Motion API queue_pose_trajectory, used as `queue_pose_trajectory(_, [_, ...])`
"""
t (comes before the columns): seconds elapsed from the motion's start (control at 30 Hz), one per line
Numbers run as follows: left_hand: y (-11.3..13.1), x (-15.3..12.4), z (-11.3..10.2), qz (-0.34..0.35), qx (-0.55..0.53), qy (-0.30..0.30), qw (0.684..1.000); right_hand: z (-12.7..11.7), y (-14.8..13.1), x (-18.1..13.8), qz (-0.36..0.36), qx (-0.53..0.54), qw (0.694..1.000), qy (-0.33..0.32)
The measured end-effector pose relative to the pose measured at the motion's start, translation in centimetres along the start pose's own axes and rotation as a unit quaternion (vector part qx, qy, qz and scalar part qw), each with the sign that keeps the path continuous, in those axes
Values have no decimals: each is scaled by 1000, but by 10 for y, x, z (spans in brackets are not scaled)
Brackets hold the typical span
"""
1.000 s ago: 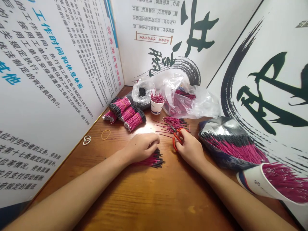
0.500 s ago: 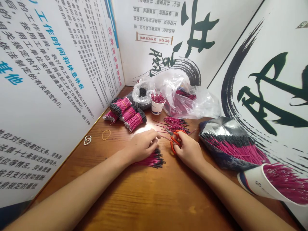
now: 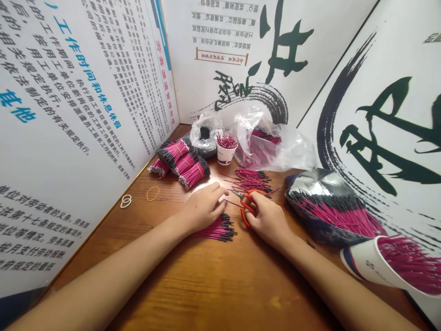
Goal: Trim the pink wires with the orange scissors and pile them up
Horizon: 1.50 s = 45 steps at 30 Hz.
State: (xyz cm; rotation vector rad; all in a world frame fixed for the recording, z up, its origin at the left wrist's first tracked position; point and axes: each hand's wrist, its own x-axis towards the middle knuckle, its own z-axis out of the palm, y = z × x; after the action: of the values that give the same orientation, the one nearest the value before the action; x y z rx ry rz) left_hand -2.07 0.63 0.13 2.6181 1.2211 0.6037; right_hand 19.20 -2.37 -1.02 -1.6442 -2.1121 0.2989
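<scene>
My left hand (image 3: 206, 208) is closed, its thumb and fingertips pinching a thin pink wire (image 3: 233, 202) that points toward the right hand. Beneath the left hand lies a pile of pink wires with black ends (image 3: 220, 228). My right hand (image 3: 267, 216) is wrapped round the orange handles of a pair of scissors (image 3: 248, 202). The scissors' blades point left, just above the pinched wire and a short way from the left fingertips. Behind the scissors, more loose pink wires (image 3: 251, 178) lie on the table.
Banded wire bundles (image 3: 193, 174) are stacked back left, near a paper cup (image 3: 225, 155) of wires and a clear plastic bag (image 3: 292, 149). On the right are a dark bag (image 3: 319, 234) of wires and a tilted cup (image 3: 360, 257). Rubber bands (image 3: 152, 193) lie left. Panels enclose the table.
The scissors have shifted slightly left and their handles are further apart. My right hand has moved a little left and down. The left hand has barely moved.
</scene>
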Motion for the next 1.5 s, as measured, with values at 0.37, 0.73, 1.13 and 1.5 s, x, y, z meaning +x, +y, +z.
queue_pose_trajectory(0.37, [-3,2,2,-2,33,-24,999,-2,-3,-2,-9,-3,1000,-11])
queue_pose_trajectory(0.73, [-4,1,6,-54,-7,23,998,-1,-3,-1,-8,68,997,18])
queue_pose_trajectory(1.13, [-5,0,3,-64,-69,37,995,-1,-3,-2,-16,224,973,48])
queue_pose_trajectory(1.5, [-3,-1,-1,-21,-102,104,989,-1,-4,-2,-66,193,979,0])
